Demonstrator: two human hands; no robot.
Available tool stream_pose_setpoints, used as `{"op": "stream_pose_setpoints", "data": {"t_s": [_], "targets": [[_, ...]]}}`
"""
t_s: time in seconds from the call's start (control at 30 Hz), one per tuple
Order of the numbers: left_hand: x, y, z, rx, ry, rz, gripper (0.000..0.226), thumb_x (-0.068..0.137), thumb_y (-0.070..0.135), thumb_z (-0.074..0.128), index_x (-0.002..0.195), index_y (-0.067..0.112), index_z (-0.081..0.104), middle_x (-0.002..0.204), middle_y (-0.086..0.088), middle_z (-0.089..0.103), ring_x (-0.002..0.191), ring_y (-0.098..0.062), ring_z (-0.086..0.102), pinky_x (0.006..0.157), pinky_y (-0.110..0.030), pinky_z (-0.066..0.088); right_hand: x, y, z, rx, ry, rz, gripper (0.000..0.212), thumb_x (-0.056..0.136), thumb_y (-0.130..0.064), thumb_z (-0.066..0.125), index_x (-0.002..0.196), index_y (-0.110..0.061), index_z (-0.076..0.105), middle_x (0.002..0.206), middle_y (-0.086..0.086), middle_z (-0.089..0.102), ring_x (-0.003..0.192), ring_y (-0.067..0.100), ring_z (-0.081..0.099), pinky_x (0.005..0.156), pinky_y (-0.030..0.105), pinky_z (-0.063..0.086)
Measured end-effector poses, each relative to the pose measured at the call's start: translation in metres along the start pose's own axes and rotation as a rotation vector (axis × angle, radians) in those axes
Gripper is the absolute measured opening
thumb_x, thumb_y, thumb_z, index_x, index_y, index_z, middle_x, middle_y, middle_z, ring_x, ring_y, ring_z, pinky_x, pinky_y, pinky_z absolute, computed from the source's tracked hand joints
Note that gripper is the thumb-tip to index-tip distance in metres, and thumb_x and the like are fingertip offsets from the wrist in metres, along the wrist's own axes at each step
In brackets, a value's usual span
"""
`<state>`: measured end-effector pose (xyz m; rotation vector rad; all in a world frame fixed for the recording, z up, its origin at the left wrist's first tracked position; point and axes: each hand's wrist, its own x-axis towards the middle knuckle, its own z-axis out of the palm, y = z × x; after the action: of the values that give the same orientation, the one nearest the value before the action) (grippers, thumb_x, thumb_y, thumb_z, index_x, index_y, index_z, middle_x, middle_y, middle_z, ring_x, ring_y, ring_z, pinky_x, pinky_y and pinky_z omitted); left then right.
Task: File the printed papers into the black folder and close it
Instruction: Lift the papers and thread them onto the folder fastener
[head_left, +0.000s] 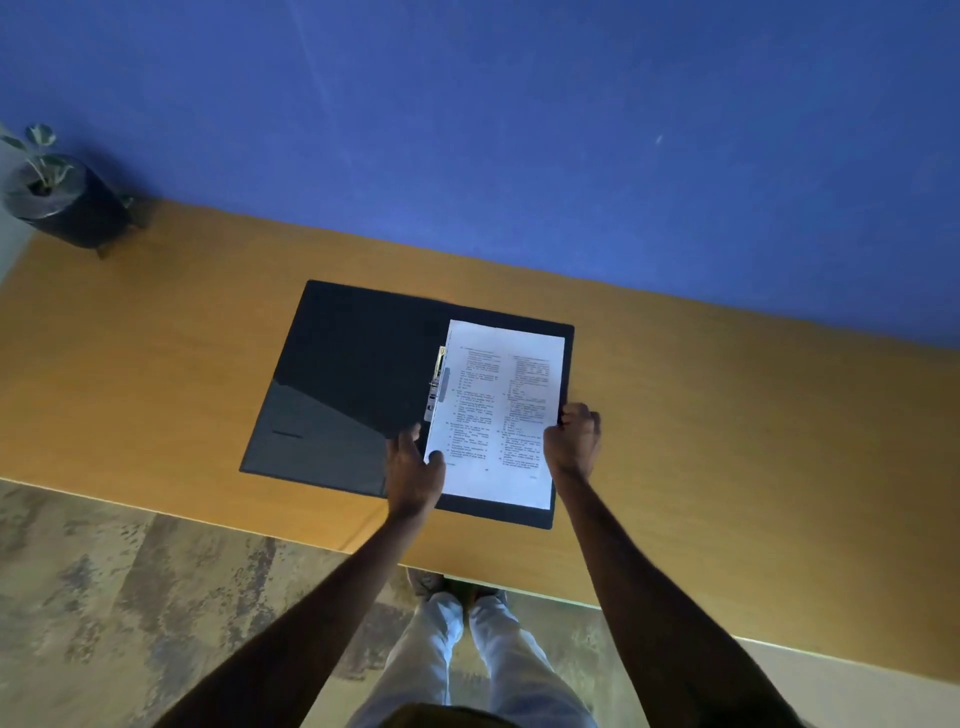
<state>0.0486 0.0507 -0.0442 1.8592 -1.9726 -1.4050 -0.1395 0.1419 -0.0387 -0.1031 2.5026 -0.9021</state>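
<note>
The black folder (353, 384) lies open on the wooden table (727, 441). The printed papers (498, 410), white with two columns of text, lie over its right half. A metal clip (438, 382) runs along the spine at the papers' left edge. My left hand (413, 465) grips the papers' lower left edge, thumb on top. My right hand (574, 434) holds their right edge with the fingers curled around it.
A dark pot with a small plant (57, 200) stands at the table's far left corner. A blue wall (519, 130) rises behind the table. The table's near edge runs in front of my legs (467, 660), above a patterned floor.
</note>
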Motion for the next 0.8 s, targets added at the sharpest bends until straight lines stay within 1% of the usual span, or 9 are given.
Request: {"op": "stream_pose_setpoints", "data": {"t_s": [0.17, 0.3, 0.37, 0.47, 0.57, 0.7, 0.8], "targets": [[0.004, -0.004, 0.002, 0.049, -0.014, -0.013, 0.06, 0.099, 0.009, 0.06, 0.157, 0.002, 0.047, 0.157, -0.02, 0.048, 0.147, -0.041, 0.05, 0.122, -0.055, 0.044, -0.002, 0.0, -0.003, 0.033, 0.003, 0.016, 0.045, 0.088, 0.013, 0.049, 0.126, 0.0, 0.069, 0.133, 0.016, 0.063, 0.117, 0.038, 0.068, 0.096, 0.051, 0.061], [0.007, -0.007, 0.003, 0.069, -0.031, 0.001, 0.057, 0.099, 0.01, 0.059, 0.155, 0.004, 0.049, 0.155, -0.019, 0.05, 0.146, -0.039, 0.05, 0.122, -0.055, 0.044, -0.005, 0.002, -0.003, 0.041, -0.027, 0.07, 0.042, 0.088, 0.01, 0.05, 0.124, 0.0, 0.069, 0.132, 0.019, 0.066, 0.116, 0.04, 0.068, 0.094, 0.046, 0.06], [0.008, -0.009, 0.003, 0.076, -0.045, 0.016, 0.055, 0.099, 0.009, 0.059, 0.153, 0.004, 0.052, 0.153, -0.019, 0.052, 0.146, -0.038, 0.049, 0.122, -0.054, 0.044, -0.008, 0.003, -0.002, 0.037, -0.052, 0.081, 0.042, 0.088, 0.009, 0.052, 0.126, 0.0, 0.068, 0.132, 0.02, 0.066, 0.118, 0.041, 0.067, 0.096, 0.046, 0.06], [0.009, -0.01, 0.003, 0.111, -0.084, 0.046, 0.05, 0.099, 0.01, 0.059, 0.15, 0.007, 0.056, 0.152, -0.018, 0.054, 0.146, -0.037, 0.048, 0.122, -0.054, 0.045, -0.012, 0.001, 0.001, 0.03, -0.059, 0.082, 0.041, 0.088, 0.008, 0.052, 0.126, 0.001, 0.066, 0.133, 0.02, 0.064, 0.119, 0.043, 0.066, 0.097, 0.05, 0.059], [0.009, -0.01, 0.003, 0.119, -0.095, 0.054, 0.052, 0.098, 0.009, 0.059, 0.15, 0.009, 0.056, 0.152, -0.018, 0.053, 0.146, -0.037, 0.049, 0.121, -0.053, 0.047, -0.015, -0.001, 0.002, 0.01, -0.061, 0.077, 0.04, 0.088, 0.008, 0.052, 0.125, 0.003, 0.064, 0.133, 0.019, 0.06, 0.119, 0.045, 0.064, 0.097, 0.053, 0.059], [0.012, -0.012, 0.001, 0.108, -0.121, 0.062, 0.055, 0.097, 0.007, 0.059, 0.152, 0.008, 0.056, 0.15, -0.019, 0.055, 0.145, -0.037, 0.048, 0.121, -0.052, 0.046, -0.017, -0.003, 0.002, -0.009, -0.071, 0.078, 0.039, 0.088, 0.008, 0.053, 0.126, 0.002, 0.062, 0.134, 0.017, 0.058, 0.119, 0.042, 0.064, 0.097, 0.052, 0.059], [0.014, -0.013, -0.001, 0.104, -0.13, 0.062, 0.052, 0.098, 0.008, 0.059, 0.151, 0.008, 0.057, 0.149, -0.018, 0.056, 0.144, -0.036, 0.049, 0.121, -0.052, 0.046, -0.016, -0.004, 0.002, -0.027, -0.069, 0.077, 0.039, 0.088, 0.008, 0.053, 0.125, 0.001, 0.063, 0.134, 0.017, 0.058, 0.118, 0.042, 0.064, 0.095, 0.051, 0.06]]}}
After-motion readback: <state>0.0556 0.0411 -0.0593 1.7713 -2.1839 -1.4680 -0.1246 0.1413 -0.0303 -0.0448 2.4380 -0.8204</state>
